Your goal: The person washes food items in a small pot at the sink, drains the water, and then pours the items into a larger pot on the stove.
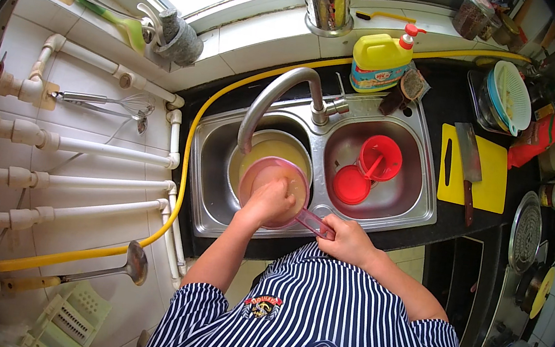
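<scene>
My right hand (348, 241) grips the handle of a pink translucent plastic dipper (312, 222). Inside its bowl, my left hand (272, 200) has curled fingers partly sunk in cloudy, pale liquid. Whether those fingers hold anything is hidden. The dipper overlaps the near side of a large metal pot (233, 168) standing in the left sink basin (206, 185). Yellowish cloudy liquid (281, 150) fills much of that pot. A curved steel faucet (286, 74) arches over it, its spout close to the dipper's far edge.
The right basin (341, 134) contains a red plastic container (382, 164) and a red round lid (351, 185). A cleaver (467, 152) lies across a yellow cutting board (490, 190). Behind the sink are a yellow pump jug (379, 54) and a yellow hose (248, 80). White pipes (110, 150) line the left wall.
</scene>
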Demonstrator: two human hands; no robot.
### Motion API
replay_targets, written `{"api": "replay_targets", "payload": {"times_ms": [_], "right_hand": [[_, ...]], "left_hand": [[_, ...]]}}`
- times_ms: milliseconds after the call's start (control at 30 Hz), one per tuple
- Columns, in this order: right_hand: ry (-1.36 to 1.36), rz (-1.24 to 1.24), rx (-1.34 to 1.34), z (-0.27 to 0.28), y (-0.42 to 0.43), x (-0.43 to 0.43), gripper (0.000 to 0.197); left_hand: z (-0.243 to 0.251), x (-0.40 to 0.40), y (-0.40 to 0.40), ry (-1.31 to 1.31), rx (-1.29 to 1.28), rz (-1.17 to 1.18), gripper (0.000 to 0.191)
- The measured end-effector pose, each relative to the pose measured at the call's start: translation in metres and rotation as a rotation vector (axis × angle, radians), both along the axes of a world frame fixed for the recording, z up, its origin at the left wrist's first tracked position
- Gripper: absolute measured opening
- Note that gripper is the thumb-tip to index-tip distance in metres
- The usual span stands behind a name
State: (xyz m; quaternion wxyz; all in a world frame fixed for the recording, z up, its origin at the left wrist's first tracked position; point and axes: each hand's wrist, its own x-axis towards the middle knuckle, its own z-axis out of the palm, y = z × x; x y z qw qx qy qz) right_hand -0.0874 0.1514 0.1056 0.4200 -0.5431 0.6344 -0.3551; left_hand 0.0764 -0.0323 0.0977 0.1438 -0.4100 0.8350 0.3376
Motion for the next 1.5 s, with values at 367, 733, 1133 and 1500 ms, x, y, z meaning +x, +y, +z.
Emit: {"api": "replay_targets", "payload": {"times_ms": [367,733,1133,1500], "right_hand": [[0.019,0.0,0.017,0.001,0.0,0.0,0.022],[0.023,0.019,0.013,0.005,-0.003,0.0,0.023],[0.025,-0.007,0.039,0.003,0.0,-0.003,0.023],[0.021,0.003,0.002,0.003,-0.001,-0.001,0.023]], "left_hand": [[0.009,0.009,0.003,0.189,0.369,0.1,0.032],[-0.009,0.003,-0.008,0.33,-0.284,0.08,0.019],[-0.004,0.001,0.0,0.027,-0.022,0.029,0.035],[-0.005,0.011,0.002,0.261,0.326,0.099,0.027]]}}
